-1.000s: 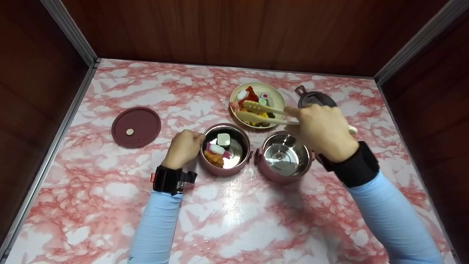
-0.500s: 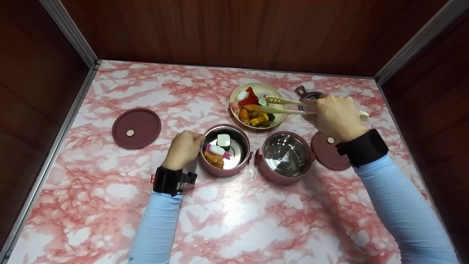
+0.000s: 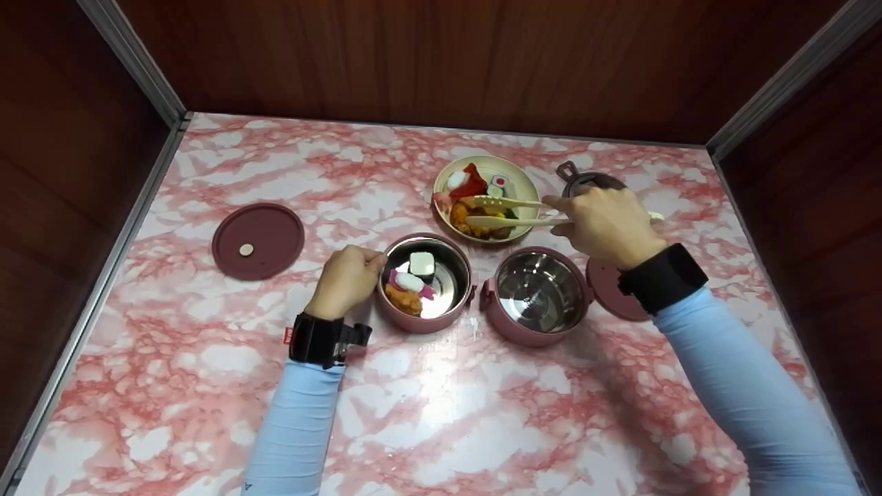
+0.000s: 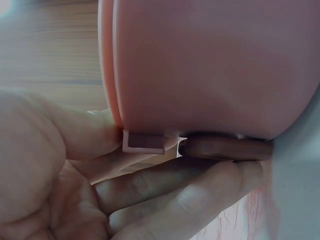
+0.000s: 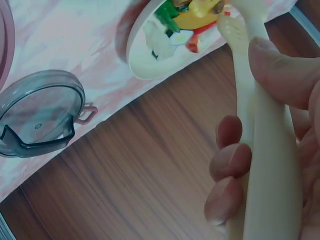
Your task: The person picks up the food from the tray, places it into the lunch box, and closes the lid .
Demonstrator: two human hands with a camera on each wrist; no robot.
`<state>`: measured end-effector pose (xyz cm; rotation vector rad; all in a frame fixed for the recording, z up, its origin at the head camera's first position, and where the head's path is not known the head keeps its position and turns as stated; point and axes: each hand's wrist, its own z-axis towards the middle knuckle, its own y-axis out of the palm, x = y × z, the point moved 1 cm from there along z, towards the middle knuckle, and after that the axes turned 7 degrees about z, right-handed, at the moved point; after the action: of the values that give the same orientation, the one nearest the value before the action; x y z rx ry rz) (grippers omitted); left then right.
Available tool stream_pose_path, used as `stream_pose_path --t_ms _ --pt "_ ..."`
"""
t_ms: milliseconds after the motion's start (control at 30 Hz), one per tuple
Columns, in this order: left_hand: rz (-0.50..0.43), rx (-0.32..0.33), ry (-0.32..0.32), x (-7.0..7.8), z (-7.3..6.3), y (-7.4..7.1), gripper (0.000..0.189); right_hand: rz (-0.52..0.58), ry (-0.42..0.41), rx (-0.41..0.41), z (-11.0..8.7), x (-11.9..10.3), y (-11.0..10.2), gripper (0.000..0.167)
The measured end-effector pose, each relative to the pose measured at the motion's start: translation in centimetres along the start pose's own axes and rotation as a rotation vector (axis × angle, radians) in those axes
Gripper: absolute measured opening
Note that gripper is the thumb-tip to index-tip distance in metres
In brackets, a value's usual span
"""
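My left hand point(image 3: 348, 279) holds the left pink pot point(image 3: 424, 322) at its side, thumb at the rim and fingers around its clip in the left wrist view. Inside lie a white-topped cube point(image 3: 422, 264), a white-and-magenta piece point(image 3: 411, 282) and a golden-brown fried piece point(image 3: 403, 300). My right hand point(image 3: 610, 226) grips cream tongs point(image 3: 524, 222), their two tips parted over the cream plate point(image 3: 521, 186). On it are a red piece point(image 3: 473, 182), sushi-like pieces point(image 3: 499, 183) and orange-brown pieces point(image 3: 465, 213), partly hidden by the tongs.
A second pink pot point(image 3: 534, 336) with a bare steel inside stands to the right. One maroon lid point(image 3: 258, 231) lies at the left, another point(image 3: 613, 293) under the right forearm. Behind the right hand is a clear dark lid with a loop point(image 5: 45, 107). Wooden walls enclose the table.
The tongs swung right and back over the sushi-like pieces, then came left and forward to the orange-brown pieces. My left hand and both pots stayed in place.
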<state>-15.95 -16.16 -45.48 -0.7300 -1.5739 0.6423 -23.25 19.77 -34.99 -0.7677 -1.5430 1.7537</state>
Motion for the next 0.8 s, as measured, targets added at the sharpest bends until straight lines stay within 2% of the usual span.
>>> stream_pose_path --t_ms 200,300,467,600,800 --pt "0.0 -0.001 0.005 0.0 0.0 0.0 0.028 0.012 0.09 0.021 0.0 0.2 -0.3 0.031" --pt "0.003 0.0 0.006 0.0 0.0 0.0 0.028 0.027 0.145 -0.002 0.0 0.6 -0.4 0.021" --pt "0.008 0.013 0.023 0.1 -0.1 -0.1 0.027 0.036 0.199 -0.043 0.0 1.1 -0.5 0.018" --pt "0.014 0.034 0.046 0.1 -0.2 -0.1 0.027 0.023 0.176 -0.031 0.1 1.0 -0.7 0.022" --pt "0.007 0.024 0.036 0.0 -0.2 -0.1 0.027 0.021 0.122 -0.048 0.5 0.4 -0.9 0.043"
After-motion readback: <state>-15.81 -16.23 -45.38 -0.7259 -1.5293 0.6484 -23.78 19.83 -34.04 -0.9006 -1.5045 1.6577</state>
